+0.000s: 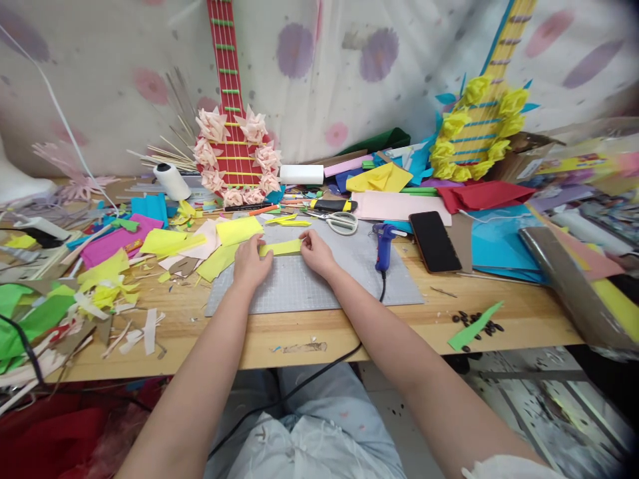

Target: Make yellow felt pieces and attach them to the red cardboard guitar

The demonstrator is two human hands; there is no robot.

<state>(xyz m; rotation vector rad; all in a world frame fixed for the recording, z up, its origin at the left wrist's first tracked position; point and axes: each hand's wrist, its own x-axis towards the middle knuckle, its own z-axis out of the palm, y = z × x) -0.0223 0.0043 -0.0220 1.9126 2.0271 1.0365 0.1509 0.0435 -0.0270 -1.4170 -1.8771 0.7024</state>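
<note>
A narrow yellow-green paper strip (282,248) stretches between my two hands above the grey cutting mat (294,289). My left hand (251,259) has its fingers closed on the strip's left end. At the right end, my right hand (315,253) pinches it between thumb and fingers. Just beyond the hands lie thin yellow paper pieces (287,220) and white-handled scissors (343,224). Yellow paper sheets (239,230) rest beside my left hand. A blue hot glue gun (383,247) is on the mat to the right of my right hand.
A red paper guitar (231,150) with pink flowers and a yellow one (476,126) with yellow flowers stand at the back. A phone (435,241) lies right of the glue gun, whose black cord (344,356) drops over the front edge. Paper scraps (107,283) litter the left side.
</note>
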